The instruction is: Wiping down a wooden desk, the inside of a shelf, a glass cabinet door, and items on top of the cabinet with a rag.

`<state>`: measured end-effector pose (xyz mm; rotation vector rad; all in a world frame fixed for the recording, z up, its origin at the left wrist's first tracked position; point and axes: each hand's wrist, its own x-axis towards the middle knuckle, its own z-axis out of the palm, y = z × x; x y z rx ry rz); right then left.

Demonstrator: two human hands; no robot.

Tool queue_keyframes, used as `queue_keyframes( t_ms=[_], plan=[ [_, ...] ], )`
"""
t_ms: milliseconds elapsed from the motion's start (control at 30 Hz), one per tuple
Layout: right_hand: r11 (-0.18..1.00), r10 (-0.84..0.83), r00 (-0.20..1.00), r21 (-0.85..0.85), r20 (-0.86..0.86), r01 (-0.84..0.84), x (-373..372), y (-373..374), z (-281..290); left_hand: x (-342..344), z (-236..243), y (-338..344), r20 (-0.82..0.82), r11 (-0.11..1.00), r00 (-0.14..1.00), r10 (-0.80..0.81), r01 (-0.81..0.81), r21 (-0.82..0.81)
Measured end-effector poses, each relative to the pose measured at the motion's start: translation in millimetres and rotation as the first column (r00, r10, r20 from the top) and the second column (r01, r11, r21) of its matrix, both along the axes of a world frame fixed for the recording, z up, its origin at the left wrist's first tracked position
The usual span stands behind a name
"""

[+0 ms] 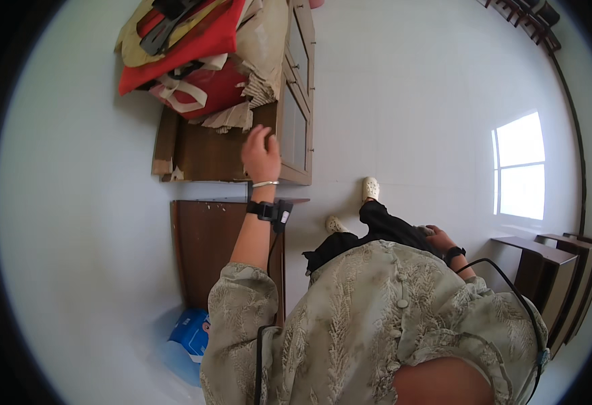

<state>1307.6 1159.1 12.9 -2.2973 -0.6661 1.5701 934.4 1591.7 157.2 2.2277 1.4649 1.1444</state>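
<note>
My left hand (pixel 261 156) is stretched out over the brown cabinet (pixel 208 152), above the bare part of its top. Its fingers are slightly bent and apart, with nothing in them. Just beyond the fingertips lies torn brown cardboard (pixel 232 120), beside a red bag (pixel 198 96) with a pale strap. My right hand (pixel 440 239) hangs low by my dark trousers (pixel 394 223). Its fingers curl round a small greyish thing, perhaps a cloth, which is mostly hidden.
A lower brown cabinet (pixel 225 260) adjoins the near end of the first. On the floor at left are a blue box (pixel 191 334) and a pale blue plastic thing (pixel 174 361). Dark wooden furniture (pixel 546 270) stands at right, with more chairs (pixel 529 23) at far right.
</note>
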Motion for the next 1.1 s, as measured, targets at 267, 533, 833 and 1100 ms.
queue_keyframes(
  t_ms=[267,533,833,1100],
  plan=[
    [1.000,0.021,0.998,0.020,0.061,-0.022,31.0,-37.0,-55.5,5.2,-36.9,5.2,-0.393,0.938,0.889,0.234,-0.313,-0.151],
    [0.941,-0.337,0.941,-0.029,0.004,0.337,85.9,12.1,-32.5,5.8,-31.7,-2.3,-0.444,0.943,0.855,0.268,-0.328,-0.063],
    [0.926,-0.374,0.927,0.037,-0.035,0.375,140.2,145.8,-5.0,14.8,-21.7,0.0,-0.423,0.939,0.858,0.290,-0.340,-0.046],
    [0.980,-0.138,0.979,0.121,-0.153,0.158,182.5,320.7,-38.5,36.3,-14.5,9.0,-0.503,0.904,0.789,0.352,-0.426,-0.036]
  ],
)
